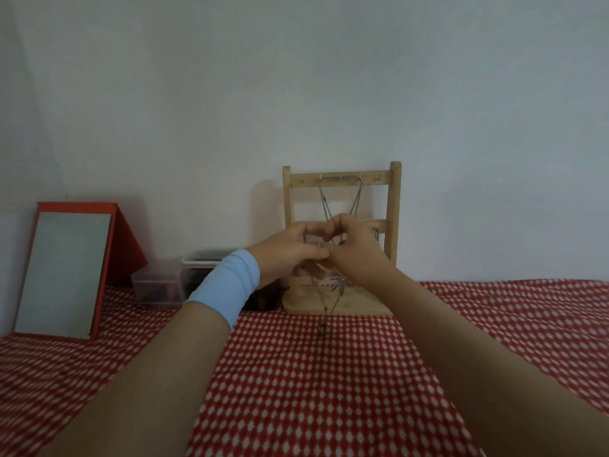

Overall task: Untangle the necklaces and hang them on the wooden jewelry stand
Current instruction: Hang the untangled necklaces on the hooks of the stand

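A wooden jewelry stand (394,206) stands against the wall at the back of the table. A thin chain necklace (357,196) hangs from hooks on its top bar. Both of my hands meet in front of the stand's middle bar. My left hand (283,250) and my right hand (354,249) pinch a fine necklace chain between their fingertips. Below the hands dangles a flower-shaped pendant (341,282), and a thin chain with a small dark bead (322,328) hangs down to the cloth. Another short chain (377,235) hangs on the middle bar's right end.
A red-framed mirror (66,275) leans at the left. Clear plastic boxes (164,286) sit between mirror and stand. A red and white patterned cloth (313,390) covers the table. A blue wristband (227,285) is on my left wrist.
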The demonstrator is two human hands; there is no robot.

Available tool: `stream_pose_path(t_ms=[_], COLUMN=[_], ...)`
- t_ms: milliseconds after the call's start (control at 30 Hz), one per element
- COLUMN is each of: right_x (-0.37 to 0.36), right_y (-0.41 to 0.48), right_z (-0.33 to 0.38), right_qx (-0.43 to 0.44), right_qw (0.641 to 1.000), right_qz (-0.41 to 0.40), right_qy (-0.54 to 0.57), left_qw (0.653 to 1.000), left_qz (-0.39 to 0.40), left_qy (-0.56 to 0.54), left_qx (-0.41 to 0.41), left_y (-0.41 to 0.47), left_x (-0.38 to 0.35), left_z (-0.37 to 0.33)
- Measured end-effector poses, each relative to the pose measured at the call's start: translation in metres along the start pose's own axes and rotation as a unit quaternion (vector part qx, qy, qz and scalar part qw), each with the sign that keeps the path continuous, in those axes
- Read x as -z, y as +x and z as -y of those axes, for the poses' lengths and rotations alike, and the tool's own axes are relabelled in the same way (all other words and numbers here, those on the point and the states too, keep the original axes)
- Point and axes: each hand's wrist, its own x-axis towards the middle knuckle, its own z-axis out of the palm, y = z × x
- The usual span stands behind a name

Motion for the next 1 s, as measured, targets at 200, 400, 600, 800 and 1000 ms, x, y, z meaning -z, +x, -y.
stream_pose_path(t_ms=[200,400,600,800,1000], right_x=[0.022,0.057,0.085,0.108,0.119], right_y=[0.004,0.010,0.014,0.024,0.034], right_z=[0.024,0.038,0.044,0.033,0.022], right_qx=[-0.073,-0.124,-0.166,-0.203,-0.168], right_qw=[0.983,0.964,0.949,0.932,0.964], right_qz=[0.108,0.228,0.263,0.164,0.071], right_qy=[0.130,0.060,0.058,0.252,0.194], left_qw=[1.000,0.989,0.983,0.996,0.965], left_qz=[-0.002,-0.007,0.009,0.022,-0.036], left_qy=[0.026,0.145,0.181,0.076,-0.255], left_qx=[-0.012,-0.014,-0.010,-0.032,-0.043], left_y=[-0.002,0.001,0.015,0.035,0.049], left_x=[0.010,0.017,0.013,0.004,0.001], left_z=[-0.017,-0.045,-0.056,-0.054,-0.050])
